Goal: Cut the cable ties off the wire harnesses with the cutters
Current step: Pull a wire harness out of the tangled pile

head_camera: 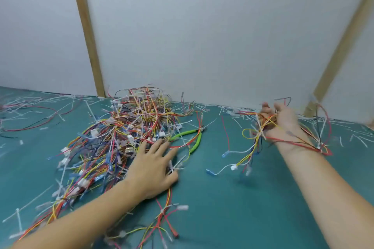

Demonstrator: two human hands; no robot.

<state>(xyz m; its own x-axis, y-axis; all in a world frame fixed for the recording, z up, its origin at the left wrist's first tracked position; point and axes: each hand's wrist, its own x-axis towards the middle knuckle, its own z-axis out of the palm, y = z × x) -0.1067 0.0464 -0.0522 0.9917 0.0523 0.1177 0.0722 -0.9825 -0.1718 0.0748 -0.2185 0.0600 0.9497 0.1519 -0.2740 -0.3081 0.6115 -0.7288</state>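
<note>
A big tangled pile of coloured wire harnesses [125, 133] with white cable ties lies on the green table at centre left. The green-handled cutters [195, 139] lie on the table just right of the pile, nobody holding them. My left hand [153, 170] rests flat, fingers spread, on the pile's right edge, close to the cutters' handles. My right hand [281, 121], raised near the back wall, holds a bundle of harness wires [261, 127] whose ends and connectors dangle below it. The frame is motion-blurred.
Cut white cable ties [40, 101] and loose wires litter the green table [232, 198] along the back wall and at far right [352, 133]. A few loose harnesses [166, 218] lie near my left forearm. A white wall with wooden battens closes the back.
</note>
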